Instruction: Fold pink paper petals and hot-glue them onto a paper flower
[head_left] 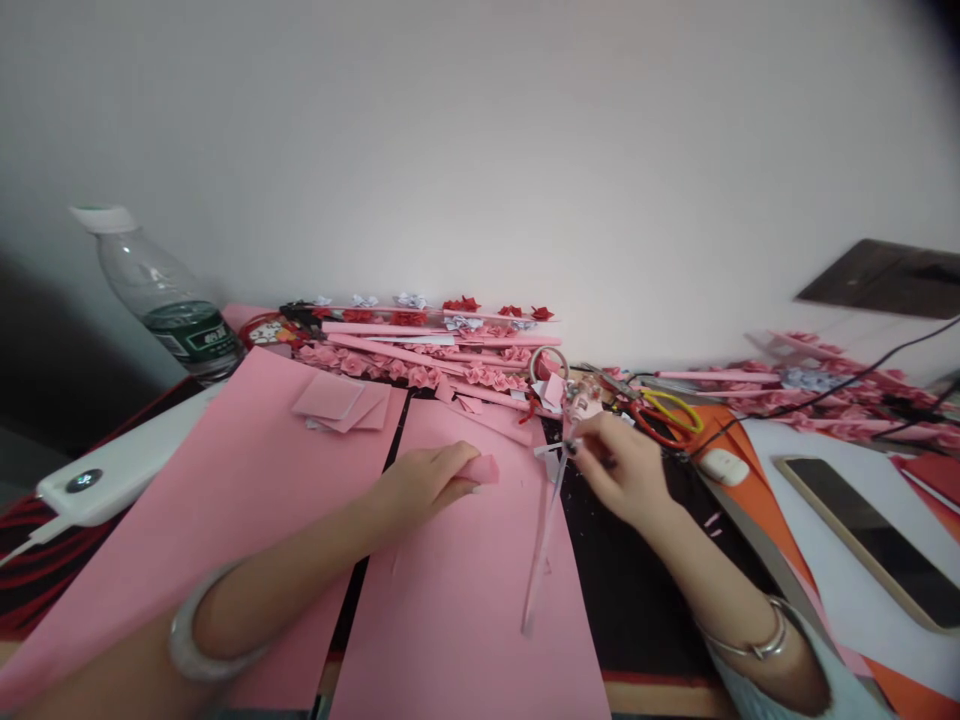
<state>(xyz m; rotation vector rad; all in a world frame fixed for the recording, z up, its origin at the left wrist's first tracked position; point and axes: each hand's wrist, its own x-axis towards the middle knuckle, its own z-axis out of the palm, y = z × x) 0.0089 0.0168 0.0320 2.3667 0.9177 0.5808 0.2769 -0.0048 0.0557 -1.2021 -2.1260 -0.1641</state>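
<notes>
My left hand (431, 478) is closed on a small folded piece of pink paper (487, 469), above the long pink sheet (465, 610). To its right, my right hand (619, 465) pinches the upper end of a long, thin translucent strip (541, 570), which hangs down across that sheet's right edge. Just behind the right fingertips lie a small pink figure (585, 403) and scraps of pink and white paper. A stack of pink paper squares (343, 402) rests on the wider pink sheet (255, 530) at the left.
Pink paper stems with folded flowers (427, 375) lie along the wall, with more flowers (825, 385) at the right. Scissors with orange and yellow handles (671, 415) are behind my right hand. A water bottle (161, 290), a white power bank (127, 460) and a phone (874, 535) flank the work area.
</notes>
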